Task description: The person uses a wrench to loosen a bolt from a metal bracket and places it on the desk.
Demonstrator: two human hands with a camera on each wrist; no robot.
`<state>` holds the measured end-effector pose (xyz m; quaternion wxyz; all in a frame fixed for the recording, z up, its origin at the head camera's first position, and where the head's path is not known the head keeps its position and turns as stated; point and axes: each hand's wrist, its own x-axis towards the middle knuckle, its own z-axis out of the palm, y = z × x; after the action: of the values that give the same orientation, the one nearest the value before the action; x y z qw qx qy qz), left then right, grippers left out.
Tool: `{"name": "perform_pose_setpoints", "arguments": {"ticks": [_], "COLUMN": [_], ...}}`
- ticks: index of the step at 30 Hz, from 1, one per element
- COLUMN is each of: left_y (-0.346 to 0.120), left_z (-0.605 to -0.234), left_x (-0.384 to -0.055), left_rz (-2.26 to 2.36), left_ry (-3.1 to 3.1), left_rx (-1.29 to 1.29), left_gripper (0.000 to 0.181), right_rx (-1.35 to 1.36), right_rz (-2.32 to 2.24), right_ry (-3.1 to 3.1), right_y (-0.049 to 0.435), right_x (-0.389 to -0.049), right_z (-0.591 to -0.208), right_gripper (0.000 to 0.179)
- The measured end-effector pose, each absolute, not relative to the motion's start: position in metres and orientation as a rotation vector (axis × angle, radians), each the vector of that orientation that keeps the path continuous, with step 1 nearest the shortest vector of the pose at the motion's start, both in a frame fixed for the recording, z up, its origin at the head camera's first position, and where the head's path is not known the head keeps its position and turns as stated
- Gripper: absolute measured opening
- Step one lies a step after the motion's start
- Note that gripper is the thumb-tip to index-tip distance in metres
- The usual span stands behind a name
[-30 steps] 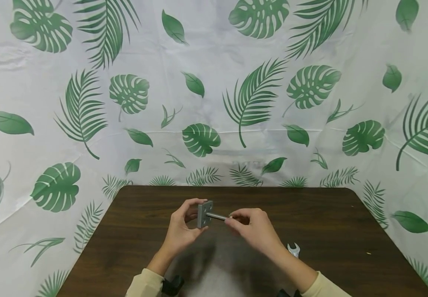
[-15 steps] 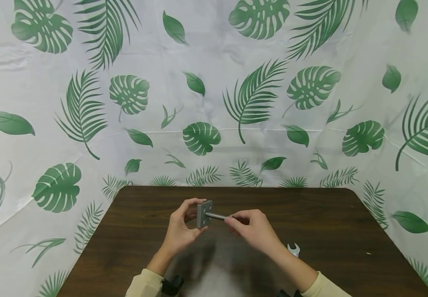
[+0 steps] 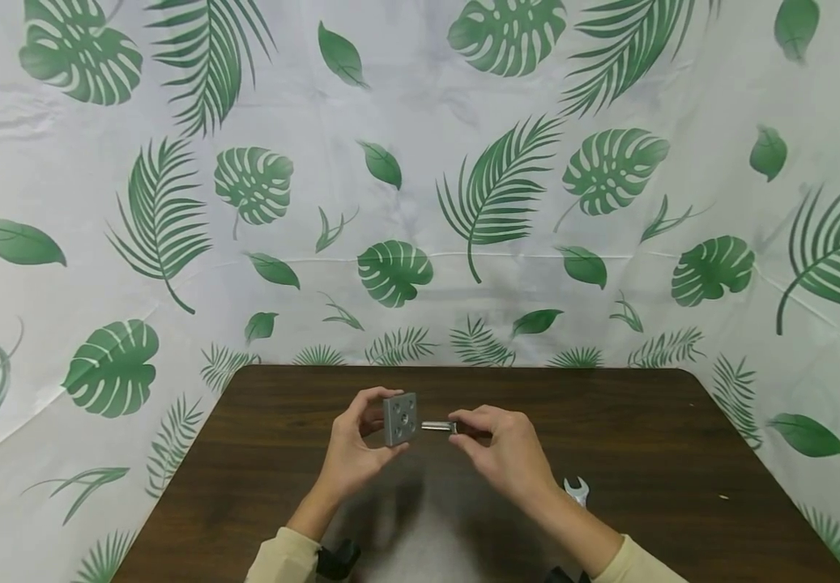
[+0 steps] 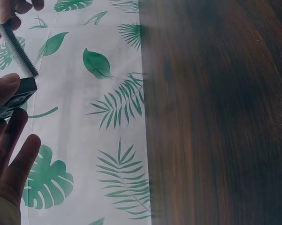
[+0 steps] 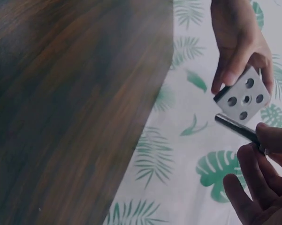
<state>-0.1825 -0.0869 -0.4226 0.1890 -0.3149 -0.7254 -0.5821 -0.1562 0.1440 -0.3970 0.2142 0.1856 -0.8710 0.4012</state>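
My left hand [image 3: 356, 444] holds a square grey metal plate [image 3: 400, 420] by its edges, thumb on one side and fingers on the other. In the right wrist view, the face of the plate [image 5: 245, 96] shows a centre hole and several holes around it. My right hand [image 3: 510, 449] pinches a bolt [image 3: 436, 426] at its head end between thumb and fingers. The bolt's free end points at the plate, with a small gap between them in the head view. Threads show along the bolt [image 4: 19, 51] in the left wrist view.
An open-end wrench [image 3: 577, 490] lies on the dark wood table [image 3: 645, 437], partly behind my right forearm. A leaf-printed white cloth [image 3: 420, 202] hangs behind the table. A small light scrap [image 3: 723, 497] lies at the right.
The bolt stood against the plate's centre before; my right hand has drawn it away to the right, baring the centre hole. The plate has turned slightly in my left hand.
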Motion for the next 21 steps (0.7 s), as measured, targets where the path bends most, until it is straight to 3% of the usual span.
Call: {"name": "perform_pose_setpoints", "arguments": {"ticks": [6,21], "left_y": [-0.089,-0.093], "left_z": [-0.426,-0.480], "left_x": [-0.183,-0.196], "left_rz": [-1.631,-1.598], "left_ry": [-2.059,-2.464], "left_rx": [-0.871,-0.755], "left_gripper": [0.071,0.073], "right_rx": [0.461,0.293], "right_rz": [1.021,0.712], "right_ry": [-2.490,-2.778], "right_y": [0.157,0.200], "right_x": [-0.158,-0.163], "right_z": [-0.402,-0.435], "right_gripper": [0.023,0.021]}}
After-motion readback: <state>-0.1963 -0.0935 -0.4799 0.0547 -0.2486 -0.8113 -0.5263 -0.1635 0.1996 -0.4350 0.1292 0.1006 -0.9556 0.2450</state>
